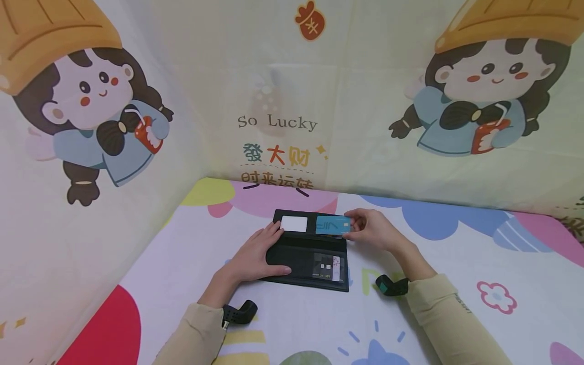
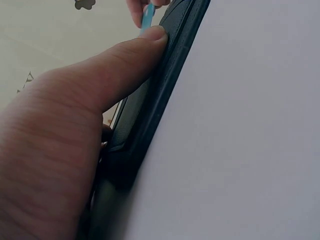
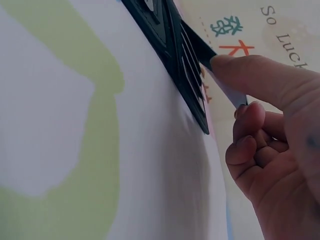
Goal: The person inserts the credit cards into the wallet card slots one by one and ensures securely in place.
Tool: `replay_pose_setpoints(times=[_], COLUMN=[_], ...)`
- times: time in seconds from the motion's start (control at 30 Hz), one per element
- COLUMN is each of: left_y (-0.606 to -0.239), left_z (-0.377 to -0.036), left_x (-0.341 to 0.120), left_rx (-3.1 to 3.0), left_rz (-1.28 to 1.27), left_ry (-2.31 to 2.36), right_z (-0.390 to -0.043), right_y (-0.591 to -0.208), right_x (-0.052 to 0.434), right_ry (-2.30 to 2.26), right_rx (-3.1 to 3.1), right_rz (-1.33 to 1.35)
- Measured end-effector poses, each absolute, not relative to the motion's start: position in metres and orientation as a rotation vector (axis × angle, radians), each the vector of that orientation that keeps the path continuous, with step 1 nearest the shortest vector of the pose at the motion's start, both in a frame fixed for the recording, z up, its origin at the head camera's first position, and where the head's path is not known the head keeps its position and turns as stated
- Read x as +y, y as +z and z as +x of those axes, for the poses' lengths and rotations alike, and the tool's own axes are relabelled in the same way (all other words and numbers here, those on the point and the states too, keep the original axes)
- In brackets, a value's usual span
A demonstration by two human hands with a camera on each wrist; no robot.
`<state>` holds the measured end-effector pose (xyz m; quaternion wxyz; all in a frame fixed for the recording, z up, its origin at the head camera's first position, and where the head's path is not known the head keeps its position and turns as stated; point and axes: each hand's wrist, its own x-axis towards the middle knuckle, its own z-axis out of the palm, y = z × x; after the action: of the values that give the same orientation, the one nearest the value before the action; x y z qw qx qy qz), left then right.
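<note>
A black card wallet (image 1: 296, 253) lies unfolded on the table. My left hand (image 1: 256, 255) rests on its left side, fingers extended toward a white card (image 1: 294, 223) in the upper panel and the thumb (image 2: 142, 50) pressing the lower panel. With thumb and fingertips, my right hand (image 1: 376, 230) pinches the right end of a blue card (image 1: 332, 224) at the upper right pocket. From the right wrist view that card (image 3: 227, 87) slants up from the wallet (image 3: 172, 55), whose card slots fan open beside it. The lower panel's window holds a dark printed card (image 1: 325, 266).
A white tablecloth (image 1: 182, 304) with coloured prints covers the table. Behind it hangs a cream backdrop (image 1: 365, 126) with cartoon figures and lettering. Black wrist cameras sit at the left cuff (image 1: 240, 312) and the right cuff (image 1: 391, 285).
</note>
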<state>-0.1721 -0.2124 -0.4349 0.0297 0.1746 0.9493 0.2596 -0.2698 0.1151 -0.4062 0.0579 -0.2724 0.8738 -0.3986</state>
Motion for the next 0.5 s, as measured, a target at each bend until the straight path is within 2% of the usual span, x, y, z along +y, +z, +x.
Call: replay_pose_setpoints(times=[0.5], left_y=[-0.437], left_z=[-0.174], left_x=[-0.213], left_rx=[2.926], left_rz=[0.549], left_ry=[0.795], right_z=[-0.281], right_y=[-0.409], right_x=[0.115], right_ry=[-1.240], right_rx=[2.535], right_rz=[-0.906])
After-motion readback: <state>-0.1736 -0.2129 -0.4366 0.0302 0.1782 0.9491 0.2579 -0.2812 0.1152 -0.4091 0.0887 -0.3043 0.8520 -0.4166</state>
